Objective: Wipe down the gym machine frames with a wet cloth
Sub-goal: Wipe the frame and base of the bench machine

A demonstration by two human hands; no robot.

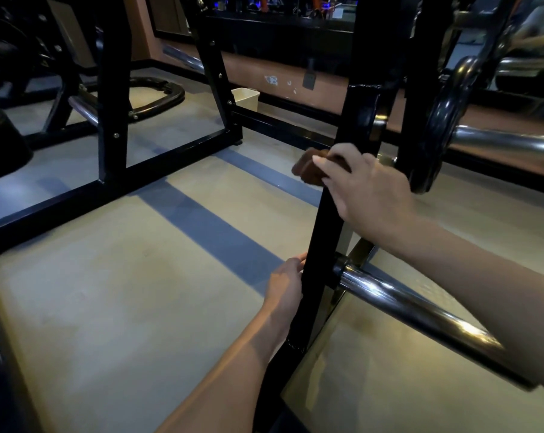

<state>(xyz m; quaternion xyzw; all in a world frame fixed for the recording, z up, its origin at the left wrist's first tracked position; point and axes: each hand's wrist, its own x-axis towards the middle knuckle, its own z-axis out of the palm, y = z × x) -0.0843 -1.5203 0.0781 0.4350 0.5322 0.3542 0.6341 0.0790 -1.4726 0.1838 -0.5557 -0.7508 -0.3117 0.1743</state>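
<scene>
Where black frame (326, 214) stands, beige floor (108, 292).

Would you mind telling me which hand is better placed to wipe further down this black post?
Right hand: it holds the cloth against the post. Left hand only grips it lower.

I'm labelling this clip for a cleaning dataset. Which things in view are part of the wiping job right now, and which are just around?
In the job:
brown cloth, held by the right hand
black upright post, gripped lower down by the left hand

Just around:
chrome bar
weight plate
beige bin
neighbouring black frame
</scene>
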